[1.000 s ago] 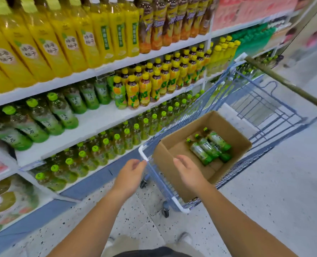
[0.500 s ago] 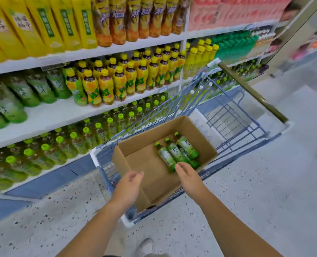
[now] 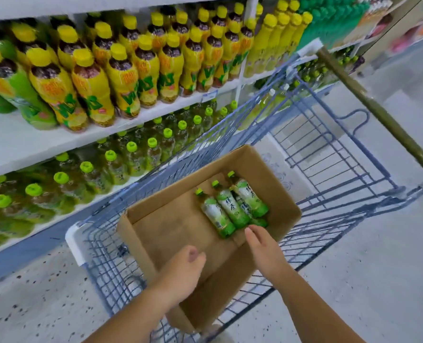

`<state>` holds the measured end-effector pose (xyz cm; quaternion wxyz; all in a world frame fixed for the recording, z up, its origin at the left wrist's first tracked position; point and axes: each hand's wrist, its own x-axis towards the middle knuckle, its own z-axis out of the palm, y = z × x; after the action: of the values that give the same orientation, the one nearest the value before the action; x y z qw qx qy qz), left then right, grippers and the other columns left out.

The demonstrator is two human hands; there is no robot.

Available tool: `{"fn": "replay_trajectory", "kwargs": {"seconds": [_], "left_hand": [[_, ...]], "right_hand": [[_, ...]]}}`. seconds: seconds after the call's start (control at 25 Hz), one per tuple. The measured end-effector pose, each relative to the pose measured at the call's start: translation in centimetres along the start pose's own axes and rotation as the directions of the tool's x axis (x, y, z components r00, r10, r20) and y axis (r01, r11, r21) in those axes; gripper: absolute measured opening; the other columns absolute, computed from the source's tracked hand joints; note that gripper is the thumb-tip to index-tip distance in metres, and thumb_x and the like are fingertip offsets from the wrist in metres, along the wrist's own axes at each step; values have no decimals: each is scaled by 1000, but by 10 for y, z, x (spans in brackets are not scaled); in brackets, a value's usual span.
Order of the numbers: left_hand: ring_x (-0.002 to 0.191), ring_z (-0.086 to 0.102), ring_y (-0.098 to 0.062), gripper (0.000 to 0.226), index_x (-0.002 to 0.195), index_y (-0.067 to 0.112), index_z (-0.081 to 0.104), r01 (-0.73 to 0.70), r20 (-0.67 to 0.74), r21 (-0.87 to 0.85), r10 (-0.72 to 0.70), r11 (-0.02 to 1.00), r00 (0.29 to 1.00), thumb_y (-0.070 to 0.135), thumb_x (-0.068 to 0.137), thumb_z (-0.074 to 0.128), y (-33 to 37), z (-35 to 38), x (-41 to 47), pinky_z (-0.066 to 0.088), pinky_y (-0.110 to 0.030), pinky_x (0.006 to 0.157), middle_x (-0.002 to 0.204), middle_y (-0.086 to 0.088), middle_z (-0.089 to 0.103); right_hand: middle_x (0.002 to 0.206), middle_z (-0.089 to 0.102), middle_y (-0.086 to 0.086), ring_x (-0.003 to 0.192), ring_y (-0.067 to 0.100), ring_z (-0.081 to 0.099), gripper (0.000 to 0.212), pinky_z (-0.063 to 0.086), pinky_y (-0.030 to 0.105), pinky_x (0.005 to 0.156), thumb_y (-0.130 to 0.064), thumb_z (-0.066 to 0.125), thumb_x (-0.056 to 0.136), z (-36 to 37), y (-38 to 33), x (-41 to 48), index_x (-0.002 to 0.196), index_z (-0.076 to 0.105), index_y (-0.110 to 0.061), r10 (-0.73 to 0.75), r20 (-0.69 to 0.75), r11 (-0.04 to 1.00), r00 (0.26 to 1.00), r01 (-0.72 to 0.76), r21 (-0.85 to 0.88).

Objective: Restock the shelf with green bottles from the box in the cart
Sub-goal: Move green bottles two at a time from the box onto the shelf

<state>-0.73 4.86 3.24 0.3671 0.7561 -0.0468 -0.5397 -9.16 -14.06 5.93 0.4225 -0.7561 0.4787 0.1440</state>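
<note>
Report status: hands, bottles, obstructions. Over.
Left hand open, empty, above brown cardboard box in blue wire cart. Right hand open, at green plastic bottles lying in box; contact unclear. Nothing in the way.

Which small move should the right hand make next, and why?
Probably reach the right hand slightly forward and curl its fingers round the nearest green bottle. That hand is open and empty, its fingertips just short of that bottle, which lies in the box.
</note>
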Motion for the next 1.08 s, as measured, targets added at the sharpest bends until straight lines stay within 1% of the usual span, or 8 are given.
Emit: {"fn": "replay_trajectory", "kwargs": {"seconds": [0.28,0.4,0.48,0.56,0.64,0.8,0.92,1.08], "left_hand": [[133,46,-23,53,148,15,39,54,0,187,-54,981,999,40,101,37,-5,20,116,36,-32,110,149,-3,47],[129,50,-26,49,143,8,44,96,-16,234,-94,968,995,36,104,36,0,35,165,39,-29,100,144,-9,50],[117,57,-28,44,131,7,53,142,-47,244,-135,959,990,39,102,41,1,45,199,45,-31,88,129,-11,58],[94,61,-26,42,116,7,57,191,-99,170,-176,967,979,44,97,48,-1,54,228,42,-28,66,103,-6,61],[75,58,-18,41,110,12,56,219,-156,32,-211,975,965,49,92,58,-4,71,259,40,-26,58,87,0,61],[84,68,-22,50,102,16,70,169,-282,-362,-280,917,918,54,70,80,-2,105,312,55,-30,80,98,-4,74],[80,67,-23,60,96,15,68,180,-375,-425,-354,887,857,59,58,85,3,115,331,56,-31,74,92,-4,72],[78,63,-20,41,100,14,70,192,-364,-438,-368,878,856,36,68,86,-1,110,337,48,-25,67,94,-1,70]], "right_hand": [[140,56,1,129,16,51,56,37,30,108,-49,44,101,15,32,106,147,44,-18,-4,100,959,995,32,-281],[135,58,6,123,20,55,53,40,32,101,-47,43,102,16,45,150,144,45,-15,10,152,919,988,51,-390],[136,57,6,116,20,58,54,43,29,91,-46,42,102,18,54,176,147,42,-15,10,169,900,986,65,-431],[130,58,7,106,20,61,51,42,27,82,-42,43,103,26,60,198,146,43,-14,2,165,886,986,75,-457],[127,57,8,104,22,59,44,46,30,83,-37,45,103,36,68,224,139,46,-11,-28,134,854,991,94,-511],[129,55,10,120,27,54,34,47,39,99,-32,47,102,56,86,270,127,48,-10,-68,85,766,994,106,-634],[127,57,13,118,28,57,39,47,36,94,-36,55,98,66,87,283,124,50,-7,-99,67,698,993,118,-706],[126,57,15,116,30,58,58,48,35,91,-42,70,86,73,84,295,125,49,-4,-70,97,660,993,119,-742]]}}
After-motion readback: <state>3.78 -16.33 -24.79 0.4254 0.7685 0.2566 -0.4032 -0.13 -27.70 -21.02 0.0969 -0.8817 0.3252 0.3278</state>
